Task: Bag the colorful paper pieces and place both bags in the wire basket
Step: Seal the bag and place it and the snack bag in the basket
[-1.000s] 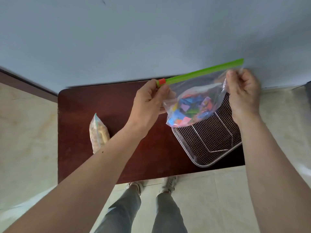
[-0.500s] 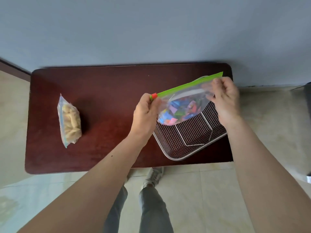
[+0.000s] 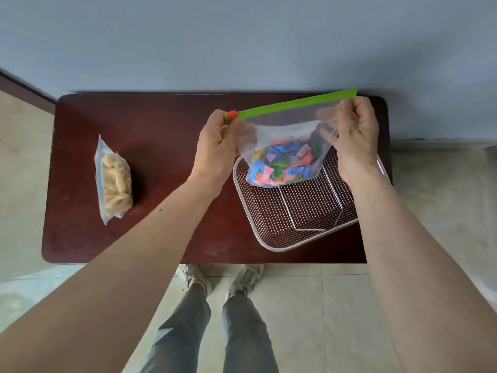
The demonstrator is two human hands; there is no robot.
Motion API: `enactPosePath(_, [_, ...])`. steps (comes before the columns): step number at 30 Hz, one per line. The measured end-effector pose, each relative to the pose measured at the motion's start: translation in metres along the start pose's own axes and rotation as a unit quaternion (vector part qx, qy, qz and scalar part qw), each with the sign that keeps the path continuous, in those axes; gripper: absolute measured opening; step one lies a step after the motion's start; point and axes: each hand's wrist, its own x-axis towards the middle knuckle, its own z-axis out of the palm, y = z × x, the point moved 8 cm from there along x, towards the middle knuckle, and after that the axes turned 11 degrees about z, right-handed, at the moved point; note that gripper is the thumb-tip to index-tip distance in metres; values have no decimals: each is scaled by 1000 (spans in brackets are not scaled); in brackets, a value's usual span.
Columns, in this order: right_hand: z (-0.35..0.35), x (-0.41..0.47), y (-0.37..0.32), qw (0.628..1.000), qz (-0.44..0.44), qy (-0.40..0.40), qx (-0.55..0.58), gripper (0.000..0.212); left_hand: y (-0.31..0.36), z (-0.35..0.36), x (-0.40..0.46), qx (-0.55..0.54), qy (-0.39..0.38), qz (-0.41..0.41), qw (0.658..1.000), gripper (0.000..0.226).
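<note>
Clear zip bag [image 3: 285, 146] with colorful paper pieces [image 3: 285, 165] inside hangs in the air just above the far part of the wire basket [image 3: 271, 227], bottom not clearly touching the mesh. Green zip strip [image 3: 295, 105] runs taut across the top, orange slider [image 3: 231, 114] at its left end, so the bag looks sealed. Step in hand, as I judge it: lowering this first bag into the basket. Next move calls for dropping both hands and letting go, then fetching the other bag [image 3: 114, 181], which lies on the tabletop [image 3: 166, 157] well apart to the left, holding pale pieces. Left hand [image 3: 215, 154] grip pinched closed on the slider corner; right hand [image 3: 355, 135] grip pinched closed on the bag's right top corner.
</note>
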Motion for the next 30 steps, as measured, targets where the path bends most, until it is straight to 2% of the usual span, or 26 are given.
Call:
enactPosePath(7, [-12, 4, 13, 1000, -4, 13, -20, 11, -5, 5, -6, -1, -11, -1, 1000, 14])
enactPosePath(12, [-14, -4, 7, 1000, -19, 11, -10, 24, -9, 0, -14, 0, -37, 2, 999, 7])
enactPosePath(14, [-14, -9, 1, 1000, -25, 16, 0, 22, -7, -2, -17, 9, -49, 5, 999, 4])
enactPosePath(17, [-12, -14, -9, 999, -41, 20, 0, 18, -5, -4, -22, 31, -69, 2, 997, 13])
enactPosePath(23, [-14, -27, -18, 993, -63, 87, -50, 28, 4, -12, -33, 17, -102, -12, 995, 27])
enactPosePath(26, [-18, -37, -29, 978, -102, 149, -102, 43, 10, -23, -36, 6, -98, -6, 995, 26])
enactPosePath(30, [-5, -57, -52, 957, -162, 195, -143, 37, 13, -51, -39, 19, -86, -1, 996, 26])
